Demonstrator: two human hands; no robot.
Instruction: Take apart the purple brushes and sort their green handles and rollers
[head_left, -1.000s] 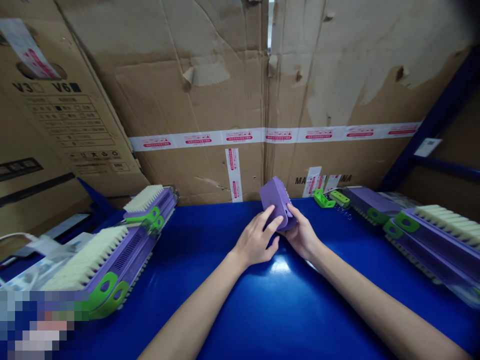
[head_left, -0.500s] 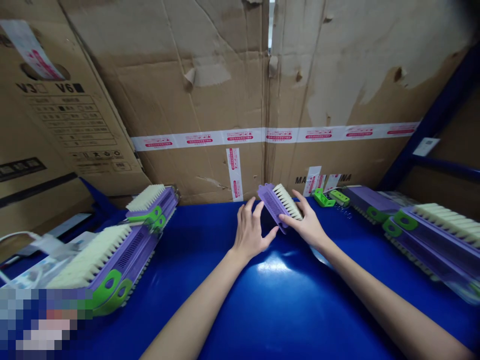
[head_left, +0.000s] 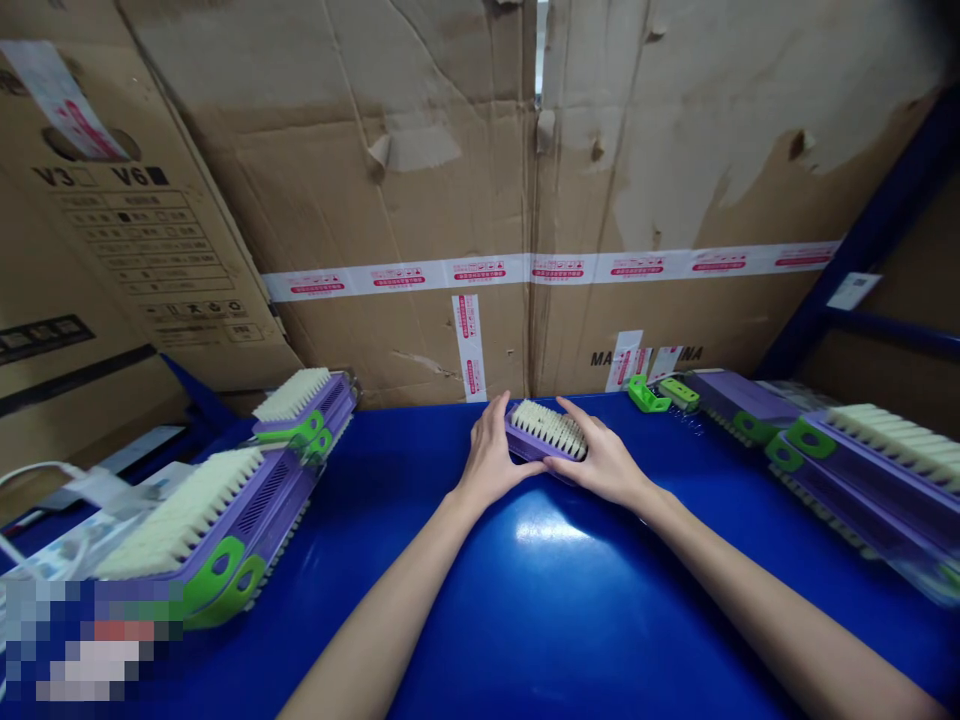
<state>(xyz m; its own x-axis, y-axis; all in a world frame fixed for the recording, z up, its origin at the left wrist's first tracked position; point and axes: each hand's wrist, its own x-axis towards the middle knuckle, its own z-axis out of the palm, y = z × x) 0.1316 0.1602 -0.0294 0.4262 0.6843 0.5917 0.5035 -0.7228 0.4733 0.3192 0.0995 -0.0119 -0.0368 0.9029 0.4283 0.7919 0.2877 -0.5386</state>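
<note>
A purple brush with cream bristles facing up is between my hands, low over the blue table near its back edge. My left hand grips its left end, thumb along the near side and fingers at the far side. My right hand holds the right end, its thumb close to the left thumb at the near edge. The brush's underside is hidden. To the right lie a green open-sided plastic part, a lighter green part and small metal springs.
Purple and green brushes with cream bristles are stacked at the left and right. A white cable lies far left. Cardboard walls the back. A blue frame post rises at right. A blurred patch covers the lower left corner.
The brush has turned from tilted, showing its slotted purple face, to bristles up and lower. My left hand has closed in from beside it onto its left end.
</note>
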